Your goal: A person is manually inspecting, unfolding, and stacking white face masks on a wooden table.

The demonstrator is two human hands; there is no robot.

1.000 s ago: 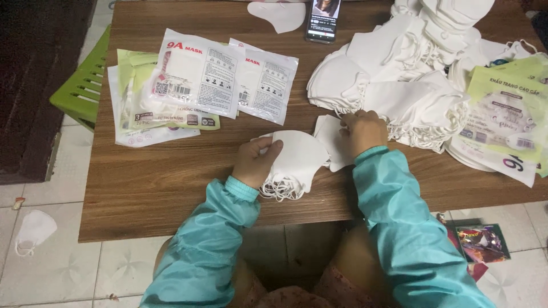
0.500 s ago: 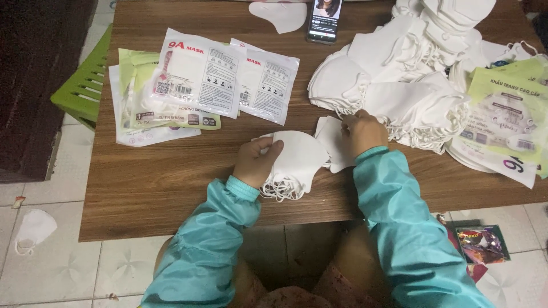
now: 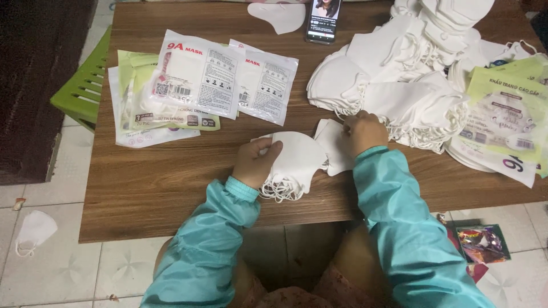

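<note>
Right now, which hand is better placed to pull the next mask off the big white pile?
Right hand: it rests at the pile of loose masks. Left hand is occupied, pinning the small mask stack.

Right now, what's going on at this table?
A person in teal sleeves is handling white face masks at a wooden table. The left hand holds down a small stack of masks near the table's front edge. The right hand grips another mask beside it, at the foot of a big loose pile of masks. Printed mask packets lie to the left, more packets on the right, and a phone sits at the far edge.
</note>
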